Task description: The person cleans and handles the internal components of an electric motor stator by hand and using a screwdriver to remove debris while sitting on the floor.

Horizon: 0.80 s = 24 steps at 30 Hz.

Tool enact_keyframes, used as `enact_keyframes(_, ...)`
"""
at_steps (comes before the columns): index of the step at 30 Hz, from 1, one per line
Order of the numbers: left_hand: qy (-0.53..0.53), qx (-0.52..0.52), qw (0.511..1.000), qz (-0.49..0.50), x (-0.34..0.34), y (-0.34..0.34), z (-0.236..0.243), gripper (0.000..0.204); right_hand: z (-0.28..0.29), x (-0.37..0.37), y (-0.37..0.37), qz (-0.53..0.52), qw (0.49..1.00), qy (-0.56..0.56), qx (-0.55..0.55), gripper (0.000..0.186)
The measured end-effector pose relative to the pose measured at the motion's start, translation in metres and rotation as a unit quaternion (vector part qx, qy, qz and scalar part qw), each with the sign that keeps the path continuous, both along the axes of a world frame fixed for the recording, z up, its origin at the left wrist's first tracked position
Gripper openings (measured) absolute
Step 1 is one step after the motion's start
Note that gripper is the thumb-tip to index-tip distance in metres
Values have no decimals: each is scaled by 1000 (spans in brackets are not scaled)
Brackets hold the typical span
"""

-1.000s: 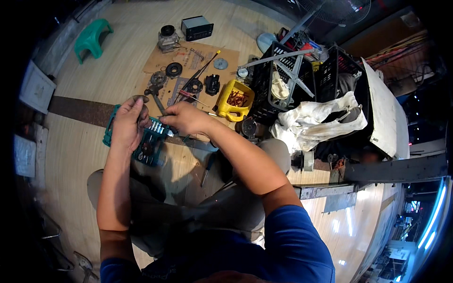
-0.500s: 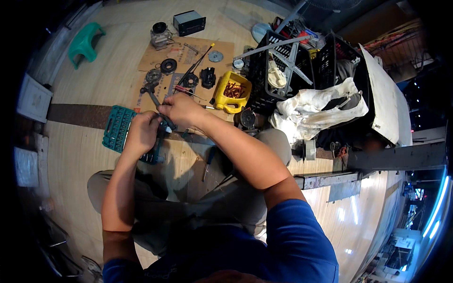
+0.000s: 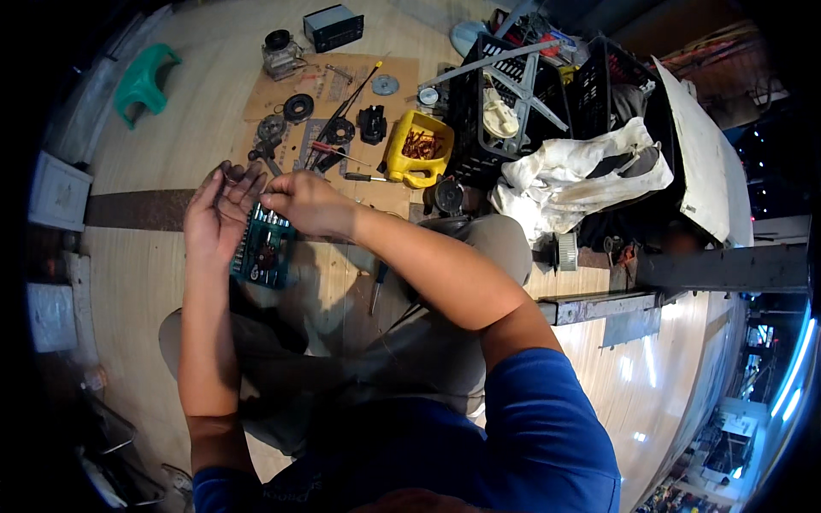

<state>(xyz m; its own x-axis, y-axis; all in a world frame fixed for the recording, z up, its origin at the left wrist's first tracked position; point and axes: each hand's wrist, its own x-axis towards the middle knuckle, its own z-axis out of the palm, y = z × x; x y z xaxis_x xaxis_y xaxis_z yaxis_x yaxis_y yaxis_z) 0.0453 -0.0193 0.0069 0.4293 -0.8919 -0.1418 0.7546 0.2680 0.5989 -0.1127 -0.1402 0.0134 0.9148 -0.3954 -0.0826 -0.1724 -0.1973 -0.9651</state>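
My left hand (image 3: pixel 221 209) is turned palm up with its fingers apart, dark smudges on the fingertips. Whether a small piece lies in the palm cannot be told. Close beside it, my right hand (image 3: pixel 304 203) has thumb and fingers pinched together near the left fingers; what they hold, if anything, is too small to make out. Beneath both hands lies an open green socket set case (image 3: pixel 272 275), partly covered by them. A hammer-like tool (image 3: pixel 268 159) shows just beyond the hands, its lower end hidden.
On cardboard (image 3: pixel 376 77) beyond lie a red-handled screwdriver (image 3: pixel 329 150), a black-handled screwdriver (image 3: pixel 366 177) and round metal parts. A cut yellow jug (image 3: pixel 434 128) holds many screws. Black crates (image 3: pixel 479 103) and white cloth (image 3: pixel 573 175) stand right; a green stool (image 3: pixel 145 84) is far left.
My left hand has turned from fingers closed to palm up and open. The right hand has shifted left and slightly nearer, uncovering the screwdrivers. More of the socket case's near part shows.
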Motion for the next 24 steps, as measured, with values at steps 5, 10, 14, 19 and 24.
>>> enact_keyframes(5, -52, -49, 997, -21, 0, 3, 7, 20, 11, -4, -2, 4, 1000, 20, 22, 30)
enact_keyframes(10, -123, 33, 991, -39, -6, 6, 12, 21, 5, -2, -18, 63, 995, 57, -59, 35)
enact_keyframes(14, -332, 226, 904, -148, -19, 11, 22, 18, -10, 0, -29, 51, 967, 49, -244, 34)
enact_keyframes(19, -663, 288, 672, -163, -42, 3, 14, 14, -20, 1, -28, 32, 982, 72, -173, 34)
enact_keyframes(24, -547, 308, 776, 57, -41, -15, -13, 19, -18, 3, -11, -35, 998, 14, -53, 26)
